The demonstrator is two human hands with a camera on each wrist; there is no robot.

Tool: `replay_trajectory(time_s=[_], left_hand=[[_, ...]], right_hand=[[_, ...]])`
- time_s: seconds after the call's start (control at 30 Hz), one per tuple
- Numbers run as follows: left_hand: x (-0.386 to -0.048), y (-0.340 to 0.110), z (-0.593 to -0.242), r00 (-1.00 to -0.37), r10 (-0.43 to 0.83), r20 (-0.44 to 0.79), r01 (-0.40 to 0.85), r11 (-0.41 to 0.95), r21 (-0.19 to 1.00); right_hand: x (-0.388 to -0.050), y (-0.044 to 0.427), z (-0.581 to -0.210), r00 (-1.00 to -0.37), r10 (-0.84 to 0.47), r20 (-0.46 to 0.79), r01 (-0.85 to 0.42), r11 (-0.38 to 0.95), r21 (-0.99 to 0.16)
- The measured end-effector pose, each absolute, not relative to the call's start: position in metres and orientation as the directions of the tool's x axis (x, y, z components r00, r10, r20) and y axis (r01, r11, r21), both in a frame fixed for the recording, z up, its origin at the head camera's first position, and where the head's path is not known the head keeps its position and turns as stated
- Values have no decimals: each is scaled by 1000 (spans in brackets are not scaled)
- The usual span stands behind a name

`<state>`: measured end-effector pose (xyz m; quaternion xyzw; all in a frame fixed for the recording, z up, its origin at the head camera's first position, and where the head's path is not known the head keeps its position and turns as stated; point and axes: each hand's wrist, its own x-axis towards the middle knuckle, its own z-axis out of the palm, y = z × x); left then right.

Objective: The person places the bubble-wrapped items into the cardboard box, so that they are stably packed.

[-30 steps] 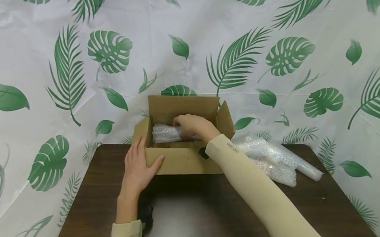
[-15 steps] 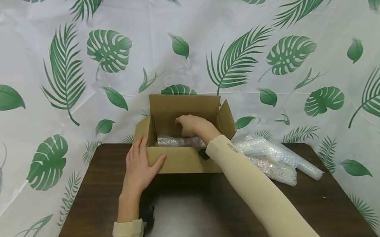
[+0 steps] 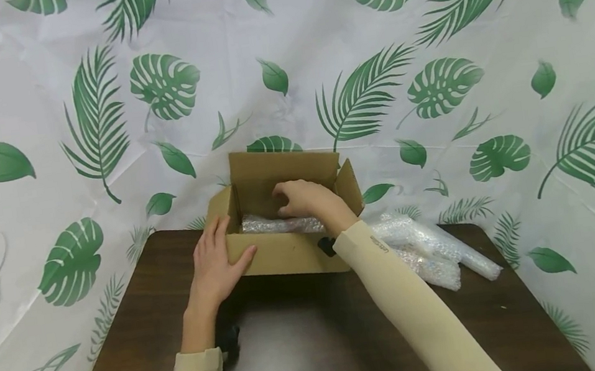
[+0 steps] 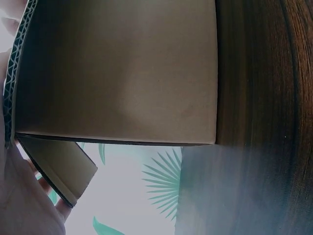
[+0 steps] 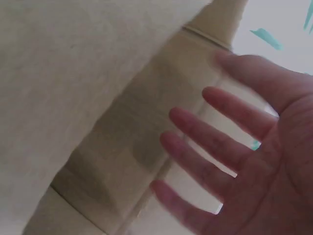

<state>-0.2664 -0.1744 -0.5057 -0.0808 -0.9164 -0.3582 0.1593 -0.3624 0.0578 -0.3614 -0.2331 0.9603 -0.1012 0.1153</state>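
Note:
An opened cardboard box (image 3: 278, 252) stands at the back of the table, a bubble-wrapped roll (image 3: 265, 223) lying inside it. My left hand (image 3: 213, 262) holds the box's front left corner, thumb along the front rim and fingers over the left flap. In the left wrist view several fingers show past that flap (image 4: 61, 169). Over the box opening is my right hand (image 3: 307, 200). The right wrist view shows that hand (image 5: 254, 147) with spread fingers and nothing between them. It hides the right end of the roll in the head view.
More bubble-wrapped bundles (image 3: 430, 249) lie on the dark wooden table (image 3: 147, 330), right of the box. The box's back flap (image 3: 283, 165) stands up near a leaf-patterned white cloth (image 3: 301, 41).
The bubble-wrapped roll, gripped by my right hand a second ago, has gone lower into the box and been let go. The left hand stays on the corner.

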Motion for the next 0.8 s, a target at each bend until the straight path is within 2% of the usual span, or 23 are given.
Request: replay_trajectory(time_s=[0.23,0.57,0.8], left_hand=[[-267,-174,-506,-935,33,353,266,723,637],[-267,-177,-511,-931,25,365,271,719,640],[-269,-174,-512,-923,33,384,287,725,626]], right_hand=[[-345,73,-355,-853,-520,-50,-485,823,-296],[-307,101,-328,-854,-505,122,-518,812,-268],[-284,147,-321,-865,-417,277,-499,771,-396]])
